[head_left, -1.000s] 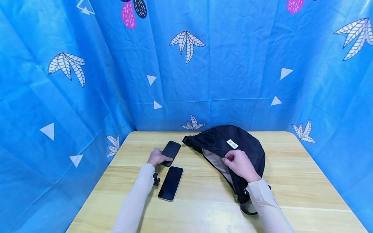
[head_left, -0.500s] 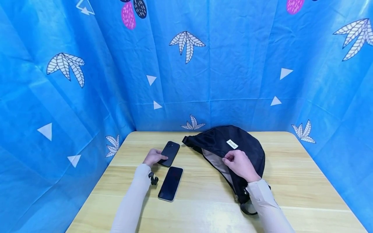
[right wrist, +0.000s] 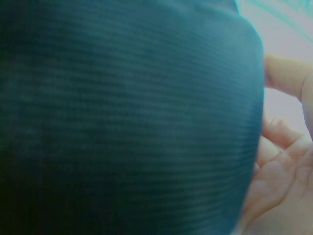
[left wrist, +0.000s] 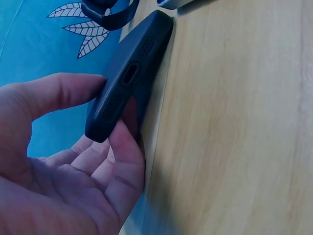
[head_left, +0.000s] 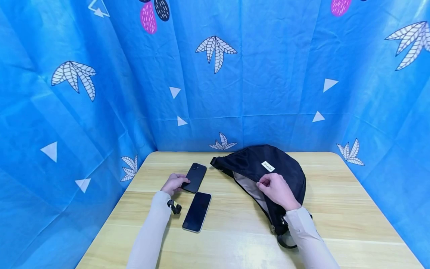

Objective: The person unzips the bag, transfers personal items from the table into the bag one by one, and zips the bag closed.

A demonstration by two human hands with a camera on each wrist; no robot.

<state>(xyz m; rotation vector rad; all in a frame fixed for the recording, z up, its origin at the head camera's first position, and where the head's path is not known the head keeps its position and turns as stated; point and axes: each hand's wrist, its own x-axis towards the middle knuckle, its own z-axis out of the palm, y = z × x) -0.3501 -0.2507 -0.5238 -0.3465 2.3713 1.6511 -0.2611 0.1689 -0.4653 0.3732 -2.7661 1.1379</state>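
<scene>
A dark-cased smartphone (head_left: 195, 178) lies camera side up at the left of the table. My left hand (head_left: 174, 184) pinches its near end. In the left wrist view the thumb presses on the upper face of the phone (left wrist: 129, 73) and curled fingers sit under it, with that end tilted off the tabletop. A second smartphone (head_left: 197, 213), screen up with a pale rim, lies just nearer. On the right, my right hand (head_left: 278, 189) pinches the upper edge of the opening of a black shoulder bag (head_left: 285, 160), whose grey lining shows.
The wooden table (head_left: 235, 243) has rounded far corners. A blue patterned curtain (head_left: 268, 86) hangs behind it and along both sides. The bag's strap loop (head_left: 285, 243) lies under the right forearm. A black wrist camera (head_left: 174, 206) sticks out from the left cuff.
My left hand has slid left along the dark-cased phone toward its near left corner, and the phone has shifted slightly left. The right hand and the bag have stayed in place.
</scene>
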